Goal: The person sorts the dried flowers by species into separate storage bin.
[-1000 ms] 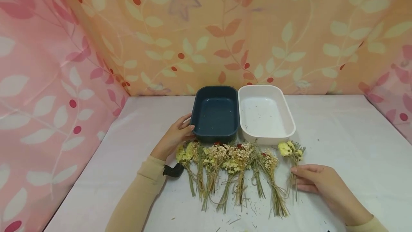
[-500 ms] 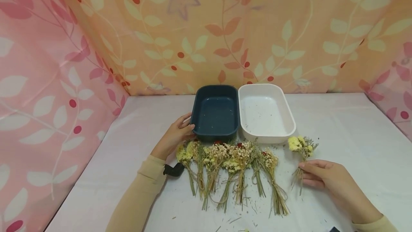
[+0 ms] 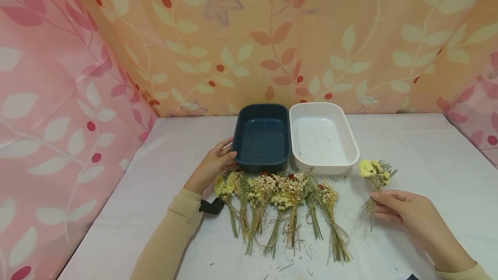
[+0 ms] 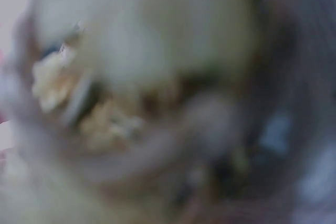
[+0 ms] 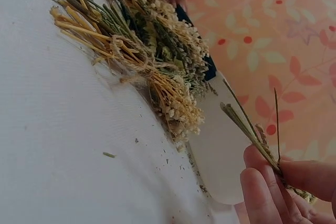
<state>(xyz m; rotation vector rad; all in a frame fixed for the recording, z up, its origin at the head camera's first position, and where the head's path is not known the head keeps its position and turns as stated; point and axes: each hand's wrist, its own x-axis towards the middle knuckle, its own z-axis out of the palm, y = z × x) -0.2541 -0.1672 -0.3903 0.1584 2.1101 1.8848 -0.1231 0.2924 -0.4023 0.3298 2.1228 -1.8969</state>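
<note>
While the left hand (image 3: 212,163) rests loosely extended fingers against the left side of the dark blue tray (image 3: 262,141), the right hand (image 3: 414,215) pinches its fingers round the stems of a yellow-flowered bunch (image 3: 376,173), just right of the white tray (image 3: 324,141); other dried bunches (image 3: 293,191) line the tabletop (image 3: 408,146).

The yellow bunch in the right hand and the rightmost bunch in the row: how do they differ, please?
The yellow bunch is pinched in the right hand, while the rightmost bunch lies on the table. The yellow bunch has yellow blossoms with greenish sprigs; the rightmost bunch has tiny cream ones with some red. The yellow bunch looks shorter than the rightmost bunch. Both are flower bunches with their stems gathered together.
</note>
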